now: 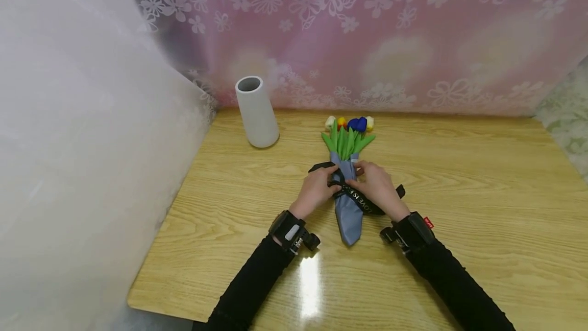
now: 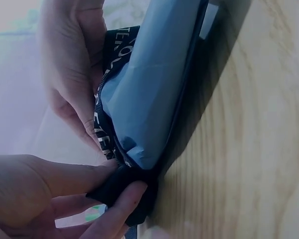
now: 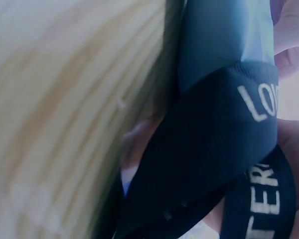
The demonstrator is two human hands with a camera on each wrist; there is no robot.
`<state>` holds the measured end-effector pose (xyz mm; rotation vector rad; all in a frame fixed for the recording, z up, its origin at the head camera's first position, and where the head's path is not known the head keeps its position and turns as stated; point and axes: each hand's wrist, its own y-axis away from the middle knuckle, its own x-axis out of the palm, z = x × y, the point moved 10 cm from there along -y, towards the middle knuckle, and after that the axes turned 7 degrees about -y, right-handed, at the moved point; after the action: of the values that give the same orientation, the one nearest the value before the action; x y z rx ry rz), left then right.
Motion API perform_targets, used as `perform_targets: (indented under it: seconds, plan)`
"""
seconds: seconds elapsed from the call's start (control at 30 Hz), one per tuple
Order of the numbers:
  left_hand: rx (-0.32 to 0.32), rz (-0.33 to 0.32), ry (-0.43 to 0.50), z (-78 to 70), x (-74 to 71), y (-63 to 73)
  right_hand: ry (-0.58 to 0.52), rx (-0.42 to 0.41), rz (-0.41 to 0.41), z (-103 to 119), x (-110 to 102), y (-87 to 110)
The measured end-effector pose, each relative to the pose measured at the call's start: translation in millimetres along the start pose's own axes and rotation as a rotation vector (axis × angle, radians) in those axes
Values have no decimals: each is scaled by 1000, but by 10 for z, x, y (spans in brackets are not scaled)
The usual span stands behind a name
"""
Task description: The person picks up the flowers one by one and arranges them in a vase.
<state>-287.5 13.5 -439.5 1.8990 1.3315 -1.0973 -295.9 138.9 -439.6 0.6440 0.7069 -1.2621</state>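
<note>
A bouquet of artificial tulips (image 1: 357, 124) with green leaves lies on the table, its stems in grey-blue wrapping (image 1: 350, 221). Around the wrapping runs a black ribbon (image 1: 358, 199) with pale lettering. My left hand (image 1: 317, 189) pinches the ribbon between thumb and fingers at the bouquet's left side; the black fold (image 2: 122, 191) shows in the left wrist view. From the right, my right hand (image 1: 377, 188) holds the ribbon against the wrapping, thumb on the front. In the right wrist view the ribbon (image 3: 204, 134) covers most of that hand's fingers.
A white vase (image 1: 258, 116) stands upright at the back left of the wooden table (image 1: 482, 208). Behind the table hangs a pink flowered curtain (image 1: 321, 55). White sheeting (image 1: 92, 142) borders the left edge. One loose ribbon end (image 1: 401, 191) sticks out beyond my right hand.
</note>
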Motion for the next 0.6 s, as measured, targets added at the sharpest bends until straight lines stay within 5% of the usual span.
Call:
perform_targets:
  seconds: [0.6]
  plan:
    - [-9, 22, 9, 107, -88, -33, -15, -7, 42, 46, 56, -64]
